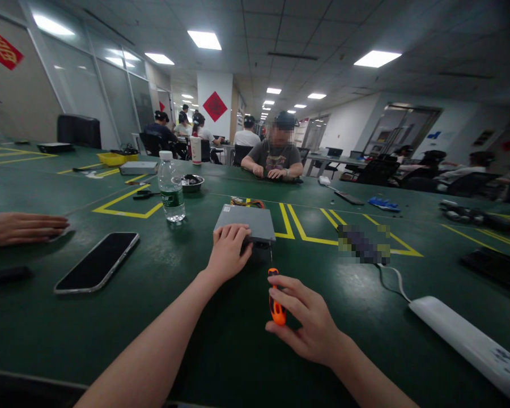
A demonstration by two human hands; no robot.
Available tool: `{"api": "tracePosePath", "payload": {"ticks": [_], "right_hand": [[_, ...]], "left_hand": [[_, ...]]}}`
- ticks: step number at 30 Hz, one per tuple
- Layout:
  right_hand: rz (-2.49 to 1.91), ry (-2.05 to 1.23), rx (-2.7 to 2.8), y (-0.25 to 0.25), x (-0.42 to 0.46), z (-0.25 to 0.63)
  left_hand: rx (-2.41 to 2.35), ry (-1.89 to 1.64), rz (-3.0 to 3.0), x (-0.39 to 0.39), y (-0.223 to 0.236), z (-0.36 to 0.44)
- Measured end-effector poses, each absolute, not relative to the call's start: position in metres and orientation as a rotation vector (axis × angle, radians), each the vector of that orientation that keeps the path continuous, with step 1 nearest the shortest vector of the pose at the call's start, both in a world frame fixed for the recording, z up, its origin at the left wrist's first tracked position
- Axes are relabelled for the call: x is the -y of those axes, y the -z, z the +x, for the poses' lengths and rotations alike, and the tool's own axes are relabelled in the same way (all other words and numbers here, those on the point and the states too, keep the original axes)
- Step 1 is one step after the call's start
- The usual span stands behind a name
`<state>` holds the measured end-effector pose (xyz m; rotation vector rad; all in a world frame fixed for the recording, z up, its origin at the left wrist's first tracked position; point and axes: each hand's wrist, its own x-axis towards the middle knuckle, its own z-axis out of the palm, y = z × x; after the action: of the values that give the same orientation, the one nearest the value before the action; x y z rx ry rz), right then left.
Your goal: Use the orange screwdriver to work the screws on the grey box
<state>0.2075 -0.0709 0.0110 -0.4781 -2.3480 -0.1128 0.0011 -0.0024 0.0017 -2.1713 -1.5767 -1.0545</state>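
A grey metal power supply unit [257, 220] lies on the green table, with a bundle of coloured wires [249, 202] at its far side. My left hand [229, 252] grips its near left part, fingers over the top and thumb against the near face. Between the fingers and thumb of my right hand [308, 317] is an orange and black screwdriver [277, 306]. Its thin shaft points away from me, and the tip is by the unit's near right corner; whether it touches a screw I cannot tell.
Left of me are a phone [97, 263], a water bottle [171, 190] and another person's hand [25, 228]. A metal bowl [192, 182] stands behind the bottle. On the right lies a white power strip [467, 343] with its cable. A person [276, 150] sits opposite.
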Motion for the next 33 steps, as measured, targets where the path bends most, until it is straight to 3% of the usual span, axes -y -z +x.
{"api": "tracePosePath", "payload": {"ticks": [10, 22, 33], "right_hand": [[-0.475, 0.026, 2.360, -0.011, 0.073, 0.210], [-0.447, 0.420, 2.238, -0.010, 0.075, 0.209], [-0.920, 1.014, 2.185, -0.019, 0.100, 0.196]], "left_hand": [[1.580, 1.042, -2.176, 0.002, -0.002, 0.001], [1.580, 1.033, -2.174, 0.002, -0.001, 0.000], [1.561, 1.053, -2.166, 0.003, -0.003, 0.001]]}}
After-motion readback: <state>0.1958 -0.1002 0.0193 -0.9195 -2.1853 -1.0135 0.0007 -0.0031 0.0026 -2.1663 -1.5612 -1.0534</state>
